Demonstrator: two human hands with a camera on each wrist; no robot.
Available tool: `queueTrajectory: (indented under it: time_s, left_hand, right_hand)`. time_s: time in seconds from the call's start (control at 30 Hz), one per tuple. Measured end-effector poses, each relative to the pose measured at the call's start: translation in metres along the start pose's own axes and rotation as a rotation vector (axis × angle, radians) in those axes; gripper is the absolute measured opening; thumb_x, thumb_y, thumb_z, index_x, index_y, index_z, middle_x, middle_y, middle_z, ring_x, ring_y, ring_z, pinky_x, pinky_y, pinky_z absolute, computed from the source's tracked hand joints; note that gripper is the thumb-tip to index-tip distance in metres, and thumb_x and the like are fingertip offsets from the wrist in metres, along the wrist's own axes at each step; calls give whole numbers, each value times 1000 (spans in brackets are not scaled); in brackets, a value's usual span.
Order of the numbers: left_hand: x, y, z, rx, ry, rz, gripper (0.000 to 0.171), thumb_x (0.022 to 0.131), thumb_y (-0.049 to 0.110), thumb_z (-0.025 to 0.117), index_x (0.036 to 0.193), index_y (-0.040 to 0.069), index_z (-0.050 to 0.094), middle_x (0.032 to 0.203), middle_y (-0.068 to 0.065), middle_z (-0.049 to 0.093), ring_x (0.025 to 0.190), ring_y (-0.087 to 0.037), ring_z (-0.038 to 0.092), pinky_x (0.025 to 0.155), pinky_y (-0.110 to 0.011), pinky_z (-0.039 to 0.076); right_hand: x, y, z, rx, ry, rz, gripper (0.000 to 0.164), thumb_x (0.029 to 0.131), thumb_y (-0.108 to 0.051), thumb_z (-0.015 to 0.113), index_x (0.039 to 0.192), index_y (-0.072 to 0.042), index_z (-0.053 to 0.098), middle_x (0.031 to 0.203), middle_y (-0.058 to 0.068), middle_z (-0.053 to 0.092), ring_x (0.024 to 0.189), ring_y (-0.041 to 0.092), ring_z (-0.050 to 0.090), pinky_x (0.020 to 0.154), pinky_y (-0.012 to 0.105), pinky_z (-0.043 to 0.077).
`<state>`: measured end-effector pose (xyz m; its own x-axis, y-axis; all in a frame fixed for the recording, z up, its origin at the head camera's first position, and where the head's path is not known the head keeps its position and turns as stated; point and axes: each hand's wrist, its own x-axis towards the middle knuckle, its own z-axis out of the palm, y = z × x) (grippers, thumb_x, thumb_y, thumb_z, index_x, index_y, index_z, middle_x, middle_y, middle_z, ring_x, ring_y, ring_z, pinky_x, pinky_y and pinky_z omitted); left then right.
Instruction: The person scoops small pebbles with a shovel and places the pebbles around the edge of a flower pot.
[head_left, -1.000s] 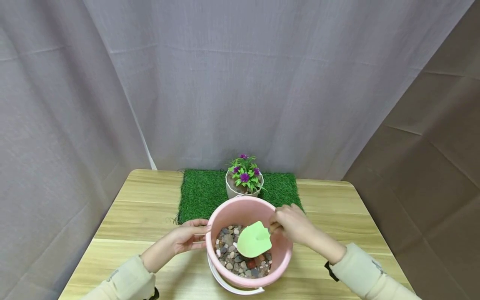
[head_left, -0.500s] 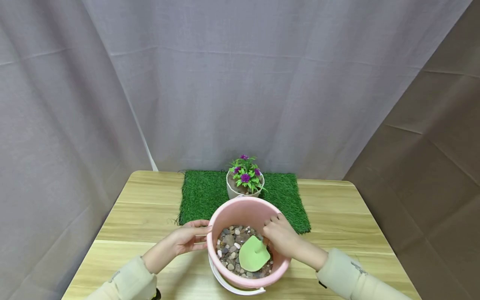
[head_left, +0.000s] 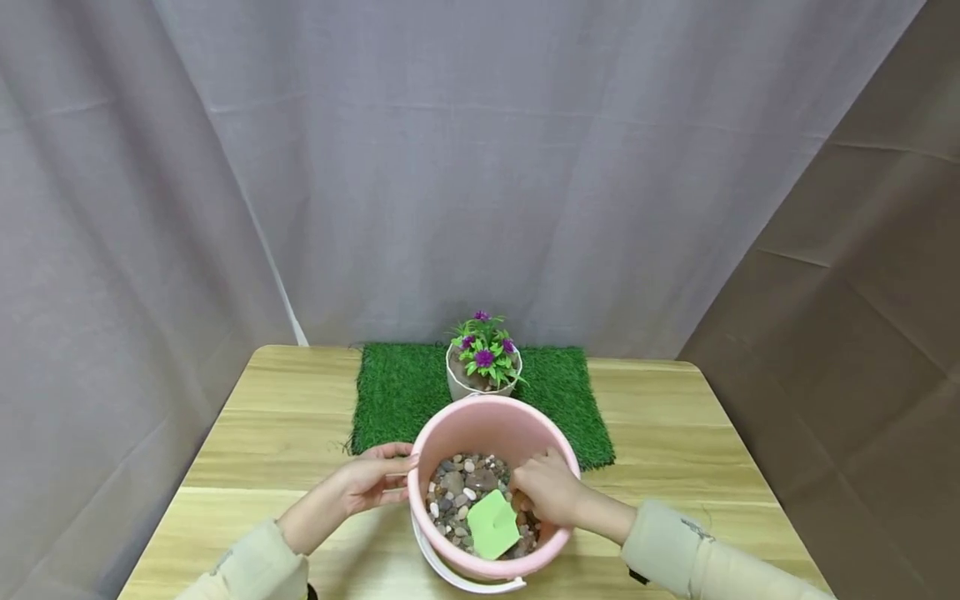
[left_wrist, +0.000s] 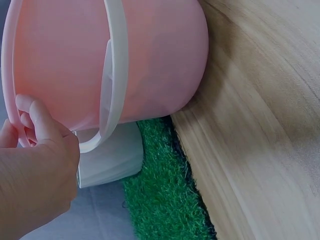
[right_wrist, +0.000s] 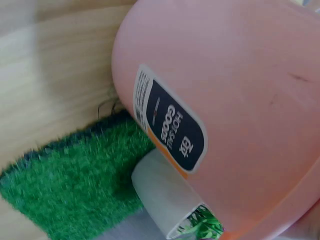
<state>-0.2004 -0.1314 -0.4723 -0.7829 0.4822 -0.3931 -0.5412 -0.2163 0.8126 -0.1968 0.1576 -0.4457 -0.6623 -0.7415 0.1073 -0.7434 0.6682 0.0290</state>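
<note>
Green scoop (head_left: 493, 527) — in right grip (head_left: 549, 487), extending leftward, inside pink bucket (head_left: 480, 429)

Pink bucket (head_left: 480, 425), lime-green scoop (head_left: 492, 527) and grey-and-brown pebbles (head_left: 453, 483) inside it, purple flowers (head_left: 484, 358) behind it, wood-grained table (head_left: 277, 417) beneath

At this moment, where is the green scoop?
In the head view, the scoop is inside the bucket, over the stones, just left of the right hand.
</note>
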Motion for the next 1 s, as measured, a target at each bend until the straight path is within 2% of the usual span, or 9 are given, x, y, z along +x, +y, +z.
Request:
queueTrajectory:
  time_s: [0.13,0.27,0.47,0.53,0.6,0.67,0.7,0.8,1.0]
  left_hand:
    - [-3,2,-1,10,-1,8,11,90,12,62,97,18,57,86,1,67,79,-7,65,72,-17,60]
    - [-3,3,1,5,5,10,10,91,11,61,97,18,57,85,2,68,79,-7,65,71,-17,59]
    - [-1,1,4,5,15,5,10,91,10,61,98,17,57,86,1,67,79,-7,65,71,-17,60]
    - [0,0,4,10,19,2,10,91,10,60,98,16,57,86,1,66,78,-7,64,71,-17,60]
    - [-1,0,4,13,23,-2,11,91,10,61,99,16,57,85,1,66,78,-7,64,71,-17,60]
    - [-1,0,4,12,27,-4,12,90,11,62,101,15,57,85,1,67,77,-7,64,71,-18,60]
    - [-1,0,4,13,28,-4,13,90,11,62,102,15,57,85,1,67,77,-7,64,72,-18,60]
    - [-1,0,3,10,31,1,17,90,11,62,106,12,56,85,1,67,77,-6,65,72,-18,60]
    - [-1,0,4,7,26,-1,18,90,11,62,107,12,55,86,1,67,78,-6,65,73,-18,60]
  right_hand:
    - [4,-1,4,17,15,-6,23,60,-3,76,58,-23,62,58,-12,60,57,10,50,58,25,34]
    - [7,3,2,52,-17,-8,22,62,-6,76,61,-23,63,62,-12,61,63,10,50,62,25,35]
    - [14,9,-5,216,-38,-16,27,68,-5,75,58,-22,57,53,-14,48,55,-1,37,55,15,29]
    - [15,12,-7,269,-48,-25,25,70,-9,76,59,-21,57,53,-13,45,55,-2,36,54,13,31]
    - [15,16,-8,295,-57,-20,16,71,-11,77,66,-19,63,57,-12,51,59,-1,41,57,16,40]
    - [14,20,-11,309,-58,-9,9,72,-12,77,77,-16,70,68,-10,63,67,2,52,67,23,51]
    - [14,22,-13,317,-56,1,12,72,-12,77,83,-14,72,74,-7,67,72,5,57,72,27,54]
    - [13,27,-19,348,-48,27,22,74,-12,76,96,-11,73,91,1,73,83,13,65,81,35,57]
    - [12,31,-29,382,-63,60,24,75,-14,75,98,-11,73,96,3,72,88,17,66,82,37,57]
